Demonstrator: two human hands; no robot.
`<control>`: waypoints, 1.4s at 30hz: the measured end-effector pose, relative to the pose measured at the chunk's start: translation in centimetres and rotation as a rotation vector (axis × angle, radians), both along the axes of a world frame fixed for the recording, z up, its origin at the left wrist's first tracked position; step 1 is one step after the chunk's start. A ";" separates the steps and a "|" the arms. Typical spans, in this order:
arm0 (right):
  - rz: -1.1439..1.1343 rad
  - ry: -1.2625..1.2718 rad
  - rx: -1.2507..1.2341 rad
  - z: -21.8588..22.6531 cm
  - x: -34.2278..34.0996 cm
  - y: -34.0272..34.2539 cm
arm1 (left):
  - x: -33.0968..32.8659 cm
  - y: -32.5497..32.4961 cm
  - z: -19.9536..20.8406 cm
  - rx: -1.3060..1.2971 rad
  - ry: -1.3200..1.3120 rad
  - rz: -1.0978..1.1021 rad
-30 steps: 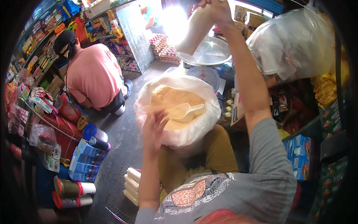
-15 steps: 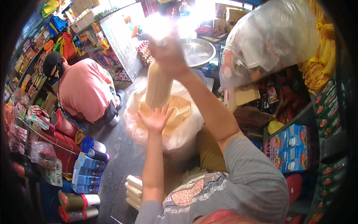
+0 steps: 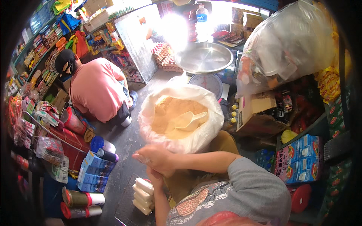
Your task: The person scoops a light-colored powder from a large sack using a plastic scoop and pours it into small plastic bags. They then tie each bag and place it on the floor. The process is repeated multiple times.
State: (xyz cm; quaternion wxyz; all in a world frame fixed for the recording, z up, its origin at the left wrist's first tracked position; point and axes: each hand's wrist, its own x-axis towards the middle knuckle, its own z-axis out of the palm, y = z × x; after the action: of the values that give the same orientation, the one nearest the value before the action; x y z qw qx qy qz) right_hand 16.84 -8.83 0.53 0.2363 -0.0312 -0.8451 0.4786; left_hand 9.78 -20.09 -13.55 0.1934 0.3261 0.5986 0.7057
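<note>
My right hand (image 3: 156, 158) is closed in front of the big sack, its fingers curled over something I cannot make out. Just beneath it, my left hand (image 3: 155, 177) meets it, with its fingers mostly hidden. The filled plastic bag seen earlier does not show clearly now. Beyond my hands stands an open white plastic sack (image 3: 145, 120) of tan, sugar-like grains (image 3: 169, 109). A cream scoop (image 3: 192, 119) lies on the grains, handle to the right. Several filled plastic bags (image 3: 143, 196) lie stacked beside my left forearm.
Behind the sack, a dial scale (image 3: 207, 84) carries a round metal pan (image 3: 203, 56). A person in a pink shirt (image 3: 98, 86) crouches at the left by the shelves. A large clear bag (image 3: 286, 49) hangs right, above a cardboard box (image 3: 256, 109). Jars (image 3: 83, 197) lie lower left.
My right hand has come down from above the sack toward me. My left hand has drawn back from over the grains to meet it. The raised filled bag has dropped from clear view.
</note>
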 end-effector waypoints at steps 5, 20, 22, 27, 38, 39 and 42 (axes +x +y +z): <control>-0.086 0.363 0.249 -6.8 -1.7 -1.6 | -1.6 -1.0 -1.5 -0.044 0.128 0.061; 0.125 0.261 -0.294 -4.8 0.8 1.1 | -3.3 0.6 6.2 0.284 0.260 -0.041; 0.252 0.122 -0.148 -3.9 2.0 2.2 | -5.3 -1.0 9.3 0.094 0.328 -0.311; 0.314 0.034 0.325 -0.5 2.9 3.1 | -7.6 -2.4 15.0 -0.442 0.708 -0.693; 0.126 -0.278 0.813 -2.9 1.6 2.4 | -3.6 -4.6 14.4 -0.797 1.533 -0.306; 0.190 -0.411 0.708 -3.1 1.1 2.4 | -4.2 -4.8 13.8 -0.825 1.507 -0.393; 0.395 -0.696 0.462 -4.6 -2.7 3.8 | -7.6 -4.1 11.1 -0.961 0.219 -0.710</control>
State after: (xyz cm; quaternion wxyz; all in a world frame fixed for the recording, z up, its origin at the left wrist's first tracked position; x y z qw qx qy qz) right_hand 14.13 -5.06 -4.11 -0.1565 0.0251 -0.9485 0.2744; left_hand 2.18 -24.20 -2.48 0.4797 0.4528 0.7212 0.2113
